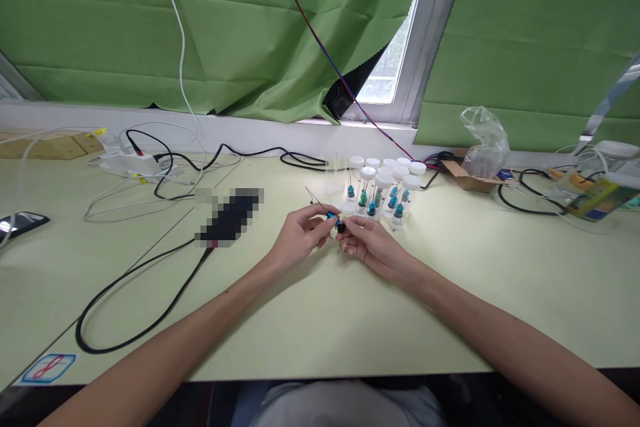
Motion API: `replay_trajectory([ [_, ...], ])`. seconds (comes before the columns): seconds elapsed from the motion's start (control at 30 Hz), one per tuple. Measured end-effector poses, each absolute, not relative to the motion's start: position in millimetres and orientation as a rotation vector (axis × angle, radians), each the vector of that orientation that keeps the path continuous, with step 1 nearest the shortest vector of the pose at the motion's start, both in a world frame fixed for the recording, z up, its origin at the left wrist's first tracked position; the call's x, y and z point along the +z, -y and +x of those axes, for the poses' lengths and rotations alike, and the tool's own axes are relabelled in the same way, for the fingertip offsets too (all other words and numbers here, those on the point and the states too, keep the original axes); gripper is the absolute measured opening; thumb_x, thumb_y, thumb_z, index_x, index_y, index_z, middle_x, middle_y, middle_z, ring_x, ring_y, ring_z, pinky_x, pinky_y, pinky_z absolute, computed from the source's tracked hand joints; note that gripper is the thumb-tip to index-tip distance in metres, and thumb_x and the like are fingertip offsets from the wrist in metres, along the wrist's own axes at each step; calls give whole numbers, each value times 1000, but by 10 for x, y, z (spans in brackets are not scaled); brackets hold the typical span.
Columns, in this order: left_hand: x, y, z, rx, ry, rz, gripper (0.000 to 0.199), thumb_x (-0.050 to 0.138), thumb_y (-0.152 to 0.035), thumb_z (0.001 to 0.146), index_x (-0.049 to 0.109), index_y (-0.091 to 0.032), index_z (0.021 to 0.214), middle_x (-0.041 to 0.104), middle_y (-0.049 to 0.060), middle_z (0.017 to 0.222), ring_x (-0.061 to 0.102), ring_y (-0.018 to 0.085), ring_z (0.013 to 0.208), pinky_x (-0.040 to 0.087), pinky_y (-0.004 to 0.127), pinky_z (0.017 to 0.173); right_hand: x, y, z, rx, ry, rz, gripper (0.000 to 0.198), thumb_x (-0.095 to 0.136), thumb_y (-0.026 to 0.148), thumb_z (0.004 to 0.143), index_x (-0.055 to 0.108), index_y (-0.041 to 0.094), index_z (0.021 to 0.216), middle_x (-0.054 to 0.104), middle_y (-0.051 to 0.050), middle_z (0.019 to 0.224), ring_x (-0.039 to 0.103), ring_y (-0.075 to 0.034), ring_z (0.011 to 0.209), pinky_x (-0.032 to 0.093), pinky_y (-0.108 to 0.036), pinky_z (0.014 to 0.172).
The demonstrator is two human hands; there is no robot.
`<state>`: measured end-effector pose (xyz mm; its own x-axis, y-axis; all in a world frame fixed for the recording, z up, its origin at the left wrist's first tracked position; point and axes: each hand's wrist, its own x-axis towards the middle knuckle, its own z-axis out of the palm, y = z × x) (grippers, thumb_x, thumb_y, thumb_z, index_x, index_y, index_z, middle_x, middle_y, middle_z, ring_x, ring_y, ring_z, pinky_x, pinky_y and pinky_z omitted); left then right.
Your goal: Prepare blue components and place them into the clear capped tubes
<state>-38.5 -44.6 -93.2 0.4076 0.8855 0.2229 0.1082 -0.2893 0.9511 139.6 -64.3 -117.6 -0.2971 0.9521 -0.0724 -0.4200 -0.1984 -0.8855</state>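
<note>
A small blue piece with long thin wires [331,215] is pinched in the fingers of my left hand [299,235]. At its lower end sits a small round black part [341,228], which the fingertips of my right hand [376,247] grip. Both hands meet in front of a group of clear tubes with white lids [383,181]. Similar blue and green pieces with thin wires stand inside several of those tubes. An uncapped clear tube [336,173] stands at the left of the group. The exact kind of the held piece is too small to make out.
Left of my hands lies a blurred-out dark device [233,213] with a looped black cable [100,300]. A white power strip [130,163] and cables sit at the back left. Toward the back right are a cardboard box [470,177] and a clear plastic bag [485,140].
</note>
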Motion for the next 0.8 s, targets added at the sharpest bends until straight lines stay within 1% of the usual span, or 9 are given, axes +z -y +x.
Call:
replay_trajectory([
  [0.27, -940, 441, -375, 1022, -880, 1667, 30, 66, -43, 84, 67, -19, 102, 55, 0, 62, 49, 12, 55, 39, 26, 56, -1172, 655, 1417, 1685, 1026, -777, 31, 81, 40, 72, 68, 16, 87, 67, -3, 79, 59, -10, 70, 46, -25, 70],
  [0.43, -933, 445, -378, 1004, -881, 1678, 30, 65, -43, 84, 67, -19, 103, 55, -1, 61, 49, 12, 54, 39, 26, 56, -1171, 662, 1411, 1674, 1034, -781, 32, 83, 40, 70, 67, 17, 86, 65, -1, 75, 57, -10, 68, 45, -25, 67],
  [0.6, -941, 445, -383, 994, -877, 1682, 30, 65, -42, 85, 66, -20, 104, 55, -1, 63, 48, 11, 55, 39, 26, 57, -1171, 657, 1406, 1669, 1057, -789, 33, 82, 41, 71, 65, 17, 85, 64, 0, 72, 56, -10, 65, 43, -25, 63],
  [0.8, -929, 455, -380, 990, -886, 1681, 30, 65, -43, 85, 66, -19, 103, 54, -1, 62, 48, 11, 55, 39, 26, 57, -1152, 672, 1393, 1659, 1079, -800, 38, 82, 46, 68, 63, 17, 83, 63, 0, 71, 54, -9, 60, 41, -25, 59],
])
